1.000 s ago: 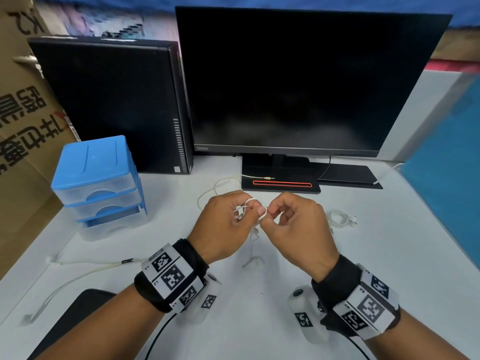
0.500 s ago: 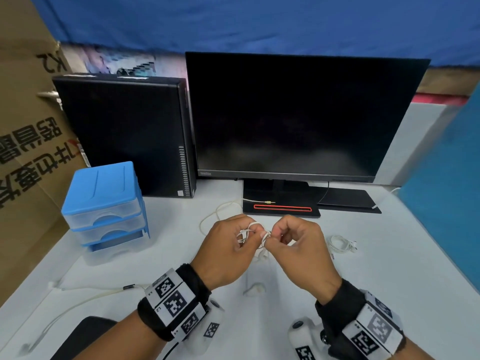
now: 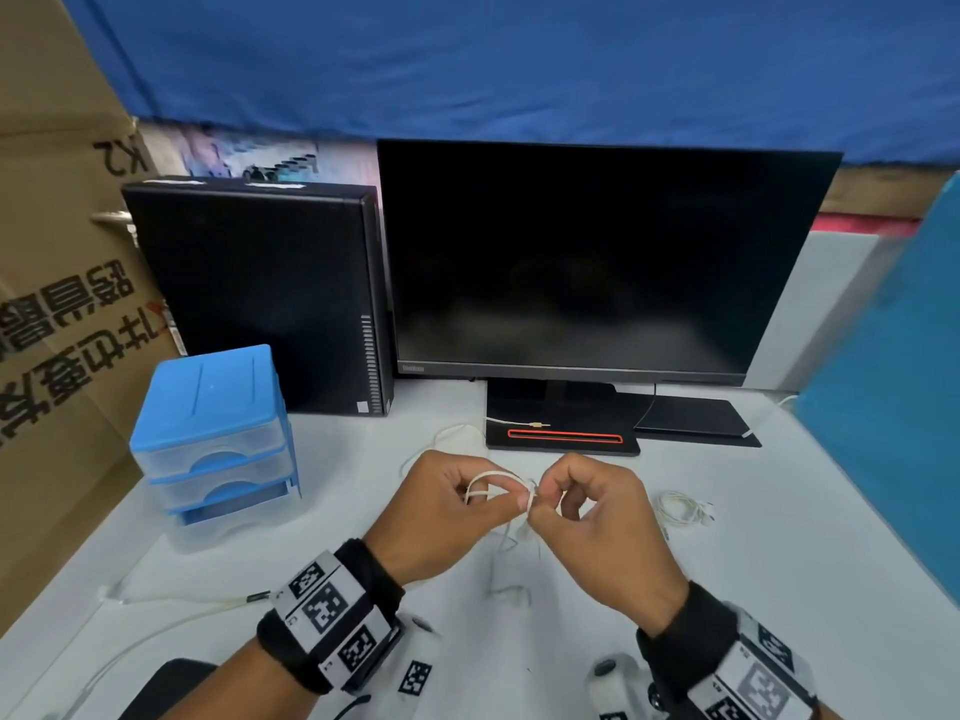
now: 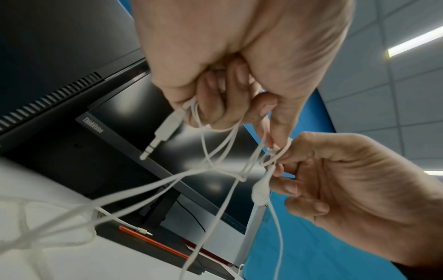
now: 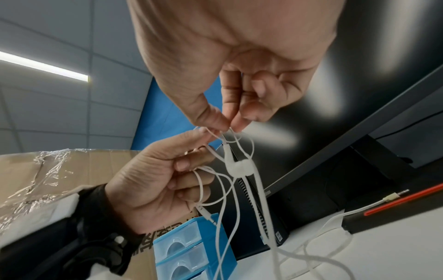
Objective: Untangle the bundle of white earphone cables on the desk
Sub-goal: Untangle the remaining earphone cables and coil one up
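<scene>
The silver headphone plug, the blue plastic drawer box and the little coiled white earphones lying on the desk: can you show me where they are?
Silver headphone plug [image 4: 153, 144], left wrist view, on its metal tip.
Blue plastic drawer box [image 3: 208, 392], head view, on its lid.
Coiled white earphones [image 3: 680, 507], head view, on the loose coil right of the hands.

The white desk [image 3: 779, 589] bears a monitor [image 3: 597, 262], computer tower [image 3: 260, 293], blue drawer unit [image 3: 213, 439] and coiled earphones [image 3: 683, 508].

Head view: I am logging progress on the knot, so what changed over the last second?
Little. The camera tilted up, so everything sits lower in frame. The left hand and right hand still pinch the tangled white earphone cable above the white desk, with a slightly wider loop showing between them. The blue plastic drawer unit and the second coiled white earphone stayed put.
</scene>
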`<state>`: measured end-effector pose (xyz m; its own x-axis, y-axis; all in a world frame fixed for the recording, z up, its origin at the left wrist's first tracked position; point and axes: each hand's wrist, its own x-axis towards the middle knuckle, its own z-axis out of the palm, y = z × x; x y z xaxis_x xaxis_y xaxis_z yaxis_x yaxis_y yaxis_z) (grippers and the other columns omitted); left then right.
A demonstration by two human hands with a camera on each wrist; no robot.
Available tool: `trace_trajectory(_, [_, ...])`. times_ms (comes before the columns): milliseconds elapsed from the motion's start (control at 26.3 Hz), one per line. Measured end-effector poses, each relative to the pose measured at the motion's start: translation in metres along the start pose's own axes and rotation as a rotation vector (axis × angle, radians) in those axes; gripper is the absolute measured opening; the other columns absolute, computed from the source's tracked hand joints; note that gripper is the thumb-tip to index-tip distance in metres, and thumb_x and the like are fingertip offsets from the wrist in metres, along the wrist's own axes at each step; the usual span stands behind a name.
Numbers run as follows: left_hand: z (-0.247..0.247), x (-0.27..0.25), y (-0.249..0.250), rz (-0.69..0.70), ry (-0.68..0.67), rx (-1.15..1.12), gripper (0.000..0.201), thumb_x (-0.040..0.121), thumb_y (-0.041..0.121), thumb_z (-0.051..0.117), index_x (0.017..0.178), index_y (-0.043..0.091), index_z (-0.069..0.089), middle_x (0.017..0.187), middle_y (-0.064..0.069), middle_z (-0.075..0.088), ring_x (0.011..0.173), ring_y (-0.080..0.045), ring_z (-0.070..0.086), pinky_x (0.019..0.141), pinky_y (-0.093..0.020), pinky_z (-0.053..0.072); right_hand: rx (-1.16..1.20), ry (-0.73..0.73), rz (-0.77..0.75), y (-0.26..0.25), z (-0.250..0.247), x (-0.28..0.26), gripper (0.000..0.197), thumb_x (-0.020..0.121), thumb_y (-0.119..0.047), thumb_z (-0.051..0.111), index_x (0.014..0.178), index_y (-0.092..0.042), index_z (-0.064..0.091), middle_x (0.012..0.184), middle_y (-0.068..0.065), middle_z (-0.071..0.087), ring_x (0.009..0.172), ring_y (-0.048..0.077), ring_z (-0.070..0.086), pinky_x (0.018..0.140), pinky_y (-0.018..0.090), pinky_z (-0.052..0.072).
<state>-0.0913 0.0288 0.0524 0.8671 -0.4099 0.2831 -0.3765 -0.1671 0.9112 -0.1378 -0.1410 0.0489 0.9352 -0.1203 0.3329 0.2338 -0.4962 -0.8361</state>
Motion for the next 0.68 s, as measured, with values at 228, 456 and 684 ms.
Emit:
trace_trajectory(228, [0.006,0.001,0.0,-0.004,0.045,0.06,0.017,0.08,0.0,0.068,0.07,0.012,0.074,0.044,0.016,0.043,0.047,-0.004,0.033,0.053,-0.017,0.034,-0.136,0.01,-0.111,-0.003,0.004,-0.005,0.008,0.072,-0.023,0.064,0.067,-0.025,0.058,0.067,-0.005,0.06,0.056,0.018,0.05,0.054,0.038,0.051])
trace_trajectory(456, [-0.004,0.006,0.0,0.031,-0.005,-0.134,0.006,0.08,0.004,0.072,0.077,0.006,0.078,0.071,-0.003,0.073,0.067,-0.01,0.063,0.067,-0.022,0.049,0.225,-0.091,0.027,-0.01,-0.005,0.002,0.011,0.068,-0.021,0.072,0.067,-0.012,0.067,0.064,-0.002,0.065,0.057,0.008,0.051,0.053,0.017,0.043])
trace_trajectory(684, [-0.005,0.006,0.003,0.015,-0.039,-0.202,0.006,0.083,-0.004,0.07,0.078,-0.003,0.074,0.073,-0.01,0.071,0.067,-0.01,0.061,0.062,-0.018,0.046,0.549,-0.172,0.268,-0.015,-0.005,0.006,0.005,0.061,-0.009,0.063,0.064,-0.012,0.066,0.068,0.017,0.056,0.054,0.015,0.044,0.043,0.022,0.029])
